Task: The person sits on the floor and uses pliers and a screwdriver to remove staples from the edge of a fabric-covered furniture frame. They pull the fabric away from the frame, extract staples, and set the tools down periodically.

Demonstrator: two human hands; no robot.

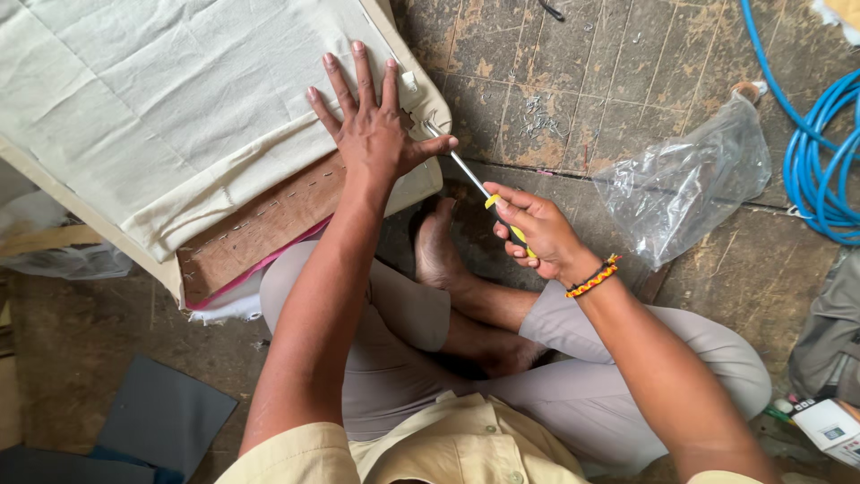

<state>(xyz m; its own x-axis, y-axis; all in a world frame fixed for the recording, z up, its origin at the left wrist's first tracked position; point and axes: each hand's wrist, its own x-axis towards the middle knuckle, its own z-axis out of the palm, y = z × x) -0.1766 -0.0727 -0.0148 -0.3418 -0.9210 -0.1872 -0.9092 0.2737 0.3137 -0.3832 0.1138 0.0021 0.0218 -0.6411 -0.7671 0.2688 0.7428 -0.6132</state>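
- The screwdriver (488, 199) is gripped in the right hand (535, 235), fingers closed round its handle; its tip sits at the cushion (179, 108) corner.
- The left hand (372, 125) lies flat on the cloth, fingers spread, holding nothing.
- Risk: a slip could drive the tip into the adjacent thumb.

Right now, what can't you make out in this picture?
- Screwdriver tip: hidden behind the left hand thumb, head view.
- Its handle: mostly wrapped by the right hand.
- Cloth-covered cushion: cut off by the top and left edges.
- Blue hose: runs off the right edge.
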